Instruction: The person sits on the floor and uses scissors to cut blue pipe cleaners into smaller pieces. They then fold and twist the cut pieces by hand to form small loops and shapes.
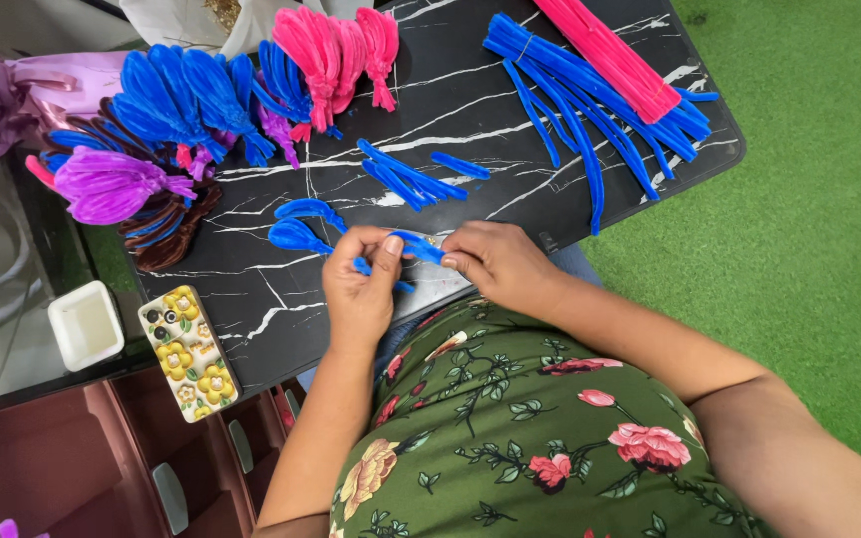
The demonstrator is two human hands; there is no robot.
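Observation:
My left hand and my right hand together pinch a bent blue pipe cleaner just above the near edge of the black marbled table. Two finished blue loops lie on the table just left of my hands. Several short blue pipe cleaner pieces lie just beyond my hands.
Blue petal bundles, pink bundles and a purple one sit at the far left. Long blue stems and a pink stem bundle lie far right. A flowered phone and a white cup rest near left. Green turf lies to the right.

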